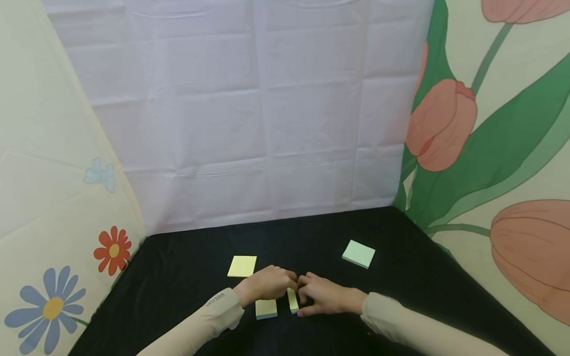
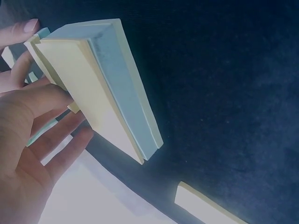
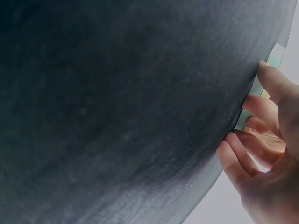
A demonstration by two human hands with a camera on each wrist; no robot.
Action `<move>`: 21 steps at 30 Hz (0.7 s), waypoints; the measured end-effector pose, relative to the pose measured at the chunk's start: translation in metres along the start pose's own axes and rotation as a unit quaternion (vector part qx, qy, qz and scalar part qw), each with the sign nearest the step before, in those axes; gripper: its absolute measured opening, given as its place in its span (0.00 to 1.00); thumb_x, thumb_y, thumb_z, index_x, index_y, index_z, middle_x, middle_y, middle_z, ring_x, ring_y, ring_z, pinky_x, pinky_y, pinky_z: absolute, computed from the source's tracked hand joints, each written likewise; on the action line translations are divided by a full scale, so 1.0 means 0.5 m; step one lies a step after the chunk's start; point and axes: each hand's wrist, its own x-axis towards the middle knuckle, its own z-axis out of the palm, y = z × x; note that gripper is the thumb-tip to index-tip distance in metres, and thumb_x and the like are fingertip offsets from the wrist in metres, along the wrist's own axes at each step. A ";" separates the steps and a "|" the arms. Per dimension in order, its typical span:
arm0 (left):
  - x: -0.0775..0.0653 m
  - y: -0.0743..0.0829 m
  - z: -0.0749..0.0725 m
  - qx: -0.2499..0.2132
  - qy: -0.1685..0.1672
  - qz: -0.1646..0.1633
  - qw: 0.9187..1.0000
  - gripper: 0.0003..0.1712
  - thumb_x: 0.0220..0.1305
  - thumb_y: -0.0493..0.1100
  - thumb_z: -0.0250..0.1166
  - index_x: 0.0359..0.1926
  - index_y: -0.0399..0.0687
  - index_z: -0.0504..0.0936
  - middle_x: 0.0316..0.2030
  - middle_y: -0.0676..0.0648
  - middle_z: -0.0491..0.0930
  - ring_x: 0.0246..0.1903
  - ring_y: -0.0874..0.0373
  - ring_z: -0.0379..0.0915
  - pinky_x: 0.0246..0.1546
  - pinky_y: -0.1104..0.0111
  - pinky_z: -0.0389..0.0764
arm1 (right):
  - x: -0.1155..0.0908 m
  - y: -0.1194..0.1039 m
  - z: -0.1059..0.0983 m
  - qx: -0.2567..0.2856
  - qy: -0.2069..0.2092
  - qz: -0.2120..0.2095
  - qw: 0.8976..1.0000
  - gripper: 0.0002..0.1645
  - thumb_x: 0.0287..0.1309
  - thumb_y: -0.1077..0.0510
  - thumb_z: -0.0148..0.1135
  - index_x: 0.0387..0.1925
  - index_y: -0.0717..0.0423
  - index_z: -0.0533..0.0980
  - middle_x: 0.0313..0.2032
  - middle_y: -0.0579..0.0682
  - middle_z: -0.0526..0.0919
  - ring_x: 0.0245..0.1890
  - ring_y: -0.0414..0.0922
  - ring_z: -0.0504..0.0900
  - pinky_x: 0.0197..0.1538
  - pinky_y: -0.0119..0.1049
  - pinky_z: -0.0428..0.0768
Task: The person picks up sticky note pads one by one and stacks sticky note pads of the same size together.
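Between both hands stands a narrow stack of sticky notes (image 1: 292, 301), pale yellow on top with a blue layer low down. My left hand (image 1: 269, 283) bends over its far end, thumb and fingers at that end in the left wrist view. From the right, my right hand (image 1: 324, 295) grips the stack, thumb at the near end and fingers farther along its side. Under the left wrist lies a wider yellow-and-blue sticky-note stack (image 1: 266, 309), close beside the narrow one. In the right wrist view, the right fingers partly hide the narrow stack's greenish edge (image 3: 256, 88).
A yellow sticky-note pad (image 1: 242, 266) lies beyond the left hand. Farther back on the right is a pale green pad (image 1: 358, 253). Black cloth (image 1: 191, 262) covers the table, with a white sheet (image 1: 267, 123) hanging behind and floral panels (image 1: 503, 173) at both sides.
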 end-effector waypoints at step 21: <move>0.002 -0.007 -0.004 -0.003 0.009 -0.002 1.000 0.20 0.59 0.28 0.62 0.44 0.55 0.87 0.43 0.57 0.83 0.22 0.71 0.61 0.19 0.82 0.61 | 0.000 0.001 -0.003 -0.007 -0.004 -0.004 1.000 0.15 0.59 0.39 0.67 0.25 0.40 0.75 0.43 0.38 0.73 0.38 0.33 0.63 0.38 0.26 0.68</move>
